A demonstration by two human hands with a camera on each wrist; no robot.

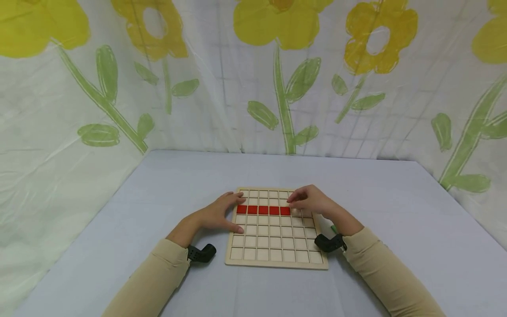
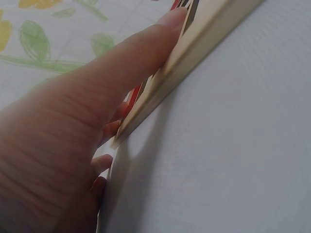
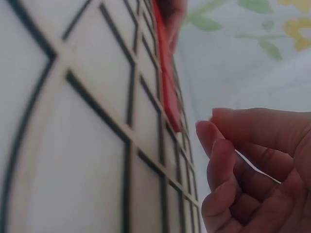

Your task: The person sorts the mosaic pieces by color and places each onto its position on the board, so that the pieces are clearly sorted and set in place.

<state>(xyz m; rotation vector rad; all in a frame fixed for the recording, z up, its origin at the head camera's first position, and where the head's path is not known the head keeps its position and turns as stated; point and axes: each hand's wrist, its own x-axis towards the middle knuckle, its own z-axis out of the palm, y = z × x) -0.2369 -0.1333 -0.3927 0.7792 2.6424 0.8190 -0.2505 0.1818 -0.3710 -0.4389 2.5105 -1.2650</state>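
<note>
A square wooden grid board [image 1: 276,264] lies flat on the table. Several red square tiles [image 1: 263,210] fill a row of its cells, starting from the left side. My left hand [image 1: 215,213] rests at the board's left edge, its thumb and fingers spread apart. In the left wrist view the thumb [image 2: 136,53] reaches across the wooden rim. Above the right end of the red row is my right hand [image 1: 314,201], fingers curled. The right wrist view shows its thumb and index fingertips [image 3: 223,116] together beside the last red tile [image 3: 170,104], with no tile visible between them.
The white-covered table [image 1: 190,171] extends around the board. Behind it hangs a pale curtain [image 1: 222,110] printed with yellow flowers. A small green thing [image 1: 334,229] shows beside the right wrist, which wears a black wrist camera [image 1: 329,243].
</note>
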